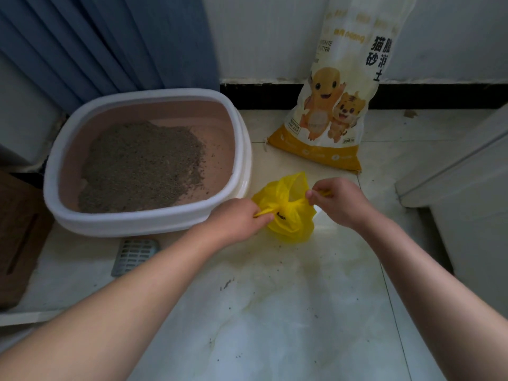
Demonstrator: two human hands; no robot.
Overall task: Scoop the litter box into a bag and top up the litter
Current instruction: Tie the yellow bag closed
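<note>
Both hands are clenched on the yellow bag (291, 225), which sits on the tiled floor (275, 312) just beside the front right corner of the litter box (52, 171). The left hand (239, 218) grips one twisted handle strand, its fingertips curled under and out of sight; the right hand (341, 202) pinches the other strand between thumb and fingers. The strands cross at the bag's gathered neck, and what the bag holds is hidden by the plastic. Grey litter (143, 166) covers most of the box's pink bottom, thin toward the right. A grey slotted scoop (134, 254) lies on the floor in front of the box, its handle end hidden behind the left forearm. The litter sack (330, 114) leans on the wall, its top cut off by the frame; small print is too blurred to read
</note>
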